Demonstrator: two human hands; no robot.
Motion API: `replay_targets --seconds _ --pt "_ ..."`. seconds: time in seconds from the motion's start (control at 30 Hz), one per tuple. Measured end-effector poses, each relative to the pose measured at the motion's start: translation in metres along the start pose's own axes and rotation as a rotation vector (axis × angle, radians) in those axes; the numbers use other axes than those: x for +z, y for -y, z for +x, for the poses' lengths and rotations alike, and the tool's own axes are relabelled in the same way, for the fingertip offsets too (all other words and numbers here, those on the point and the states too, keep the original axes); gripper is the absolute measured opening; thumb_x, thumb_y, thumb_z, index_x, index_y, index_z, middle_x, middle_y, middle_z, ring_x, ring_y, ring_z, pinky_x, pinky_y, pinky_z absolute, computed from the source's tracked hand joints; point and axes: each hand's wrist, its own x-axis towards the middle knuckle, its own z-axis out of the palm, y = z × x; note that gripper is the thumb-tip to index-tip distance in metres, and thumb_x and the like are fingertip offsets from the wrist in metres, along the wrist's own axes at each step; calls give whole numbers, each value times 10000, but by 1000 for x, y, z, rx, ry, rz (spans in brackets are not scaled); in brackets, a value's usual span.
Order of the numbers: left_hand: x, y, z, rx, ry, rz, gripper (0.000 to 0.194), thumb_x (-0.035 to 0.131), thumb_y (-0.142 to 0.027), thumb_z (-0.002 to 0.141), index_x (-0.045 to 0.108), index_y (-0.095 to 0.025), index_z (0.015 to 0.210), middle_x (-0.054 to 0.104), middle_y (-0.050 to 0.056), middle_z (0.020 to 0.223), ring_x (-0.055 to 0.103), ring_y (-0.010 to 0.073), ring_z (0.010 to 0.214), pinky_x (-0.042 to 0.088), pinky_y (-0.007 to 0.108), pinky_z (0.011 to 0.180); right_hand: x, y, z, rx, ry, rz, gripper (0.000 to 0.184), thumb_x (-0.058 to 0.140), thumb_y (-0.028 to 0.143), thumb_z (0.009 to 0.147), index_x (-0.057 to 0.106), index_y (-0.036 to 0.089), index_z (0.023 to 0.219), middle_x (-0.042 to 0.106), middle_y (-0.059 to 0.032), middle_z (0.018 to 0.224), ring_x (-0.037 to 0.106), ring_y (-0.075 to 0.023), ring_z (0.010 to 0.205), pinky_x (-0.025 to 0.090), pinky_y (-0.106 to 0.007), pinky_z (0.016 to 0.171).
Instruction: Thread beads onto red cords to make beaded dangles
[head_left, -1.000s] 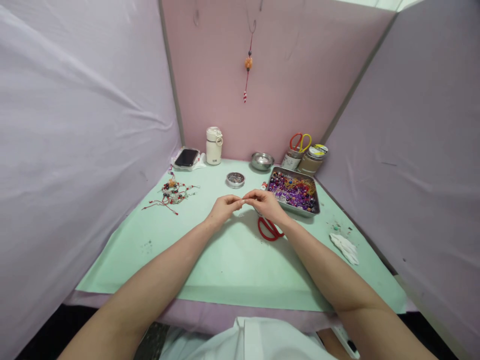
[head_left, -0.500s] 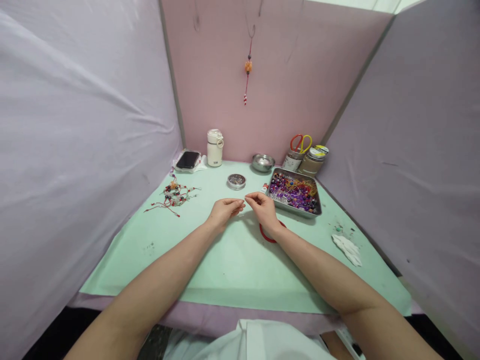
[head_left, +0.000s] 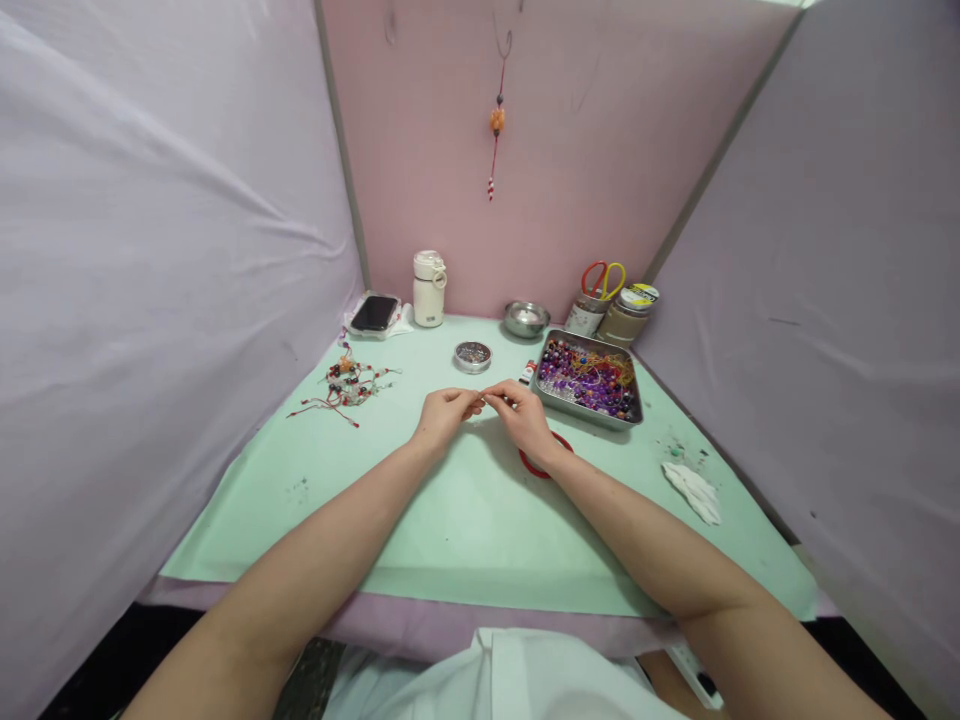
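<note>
My left hand (head_left: 444, 414) and my right hand (head_left: 519, 412) meet fingertip to fingertip above the middle of the green mat (head_left: 450, 520). Both are closed in a pinch, and whatever lies between the fingers is too small to make out. Under my right wrist a red ring-shaped coil (head_left: 534, 468) rests on the mat, partly hidden by the arm. Just beyond the hands is a round clear dish (head_left: 473, 357) of tiny beads. A metal tray (head_left: 592, 415) of purple, red and clear beads stands right of my right hand, with a small red-and-white item (head_left: 528, 372) beside it.
Strung bead pieces (head_left: 349, 388) lie at left, near a phone (head_left: 376, 314) and a white bottle (head_left: 429, 290). A steel bowl (head_left: 527, 320), scissors (head_left: 602, 280) in a jar and a lidded jar (head_left: 630, 315) line the back. A white cloth (head_left: 691, 492) lies right. A beaded cord (head_left: 497, 122) hangs above.
My fingertips have come together, the right hand shifting slightly left to touch the left. The whole view has tilted a little; the things on the mat stay in place.
</note>
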Motion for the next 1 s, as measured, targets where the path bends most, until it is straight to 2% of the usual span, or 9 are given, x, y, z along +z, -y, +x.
replay_targets --seconds 0.27,0.47,0.63,0.77,0.9,1.0 --pt "0 -4 0 15 -59 -119 282 718 -371 622 706 -132 771 709 108 849 652 171 785 472 339 840 -1 0 1 -6 -18 31 165 559 285 843 699 201 821 676 -48 860 582 -164 784 421 -281 668" --pt "2 -3 1 85 -35 -229 207 648 -351 704 588 -159 755 662 37 782 619 118 717 490 321 806 -3 3 0 -48 17 12 174 542 293 866 689 202 847 656 -49 863 558 -162 772 412 -278 655" --pt "3 8 5 198 -27 -42 183 558 -358 779 541 -176 767 551 -24 667 509 85 599 444 241 636 -1 4 -2 -162 113 -50 156 552 274 868 695 215 887 616 -47 822 547 -164 777 415 -289 700" --pt "2 13 5 278 -13 117 180 502 -353 819 515 -184 759 487 -38 641 445 86 564 371 226 560 1 6 -4 -197 164 -53 166 538 271 876 696 218 877 607 -50 830 551 -166 791 419 -294 717" --pt "3 11 3 314 -24 172 177 468 -336 839 483 -195 734 433 -53 580 411 91 540 337 227 545 -1 10 -3 -139 116 -23 182 537 305 872 682 203 830 609 -42 794 544 -162 754 418 -292 703" --pt "3 8 1 303 -17 155 164 463 -331 837 490 -197 748 476 -47 592 435 97 555 361 234 577 -4 11 0 -33 41 -1 193 542 319 859 672 194 792 625 -39 781 548 -161 744 414 -284 670"
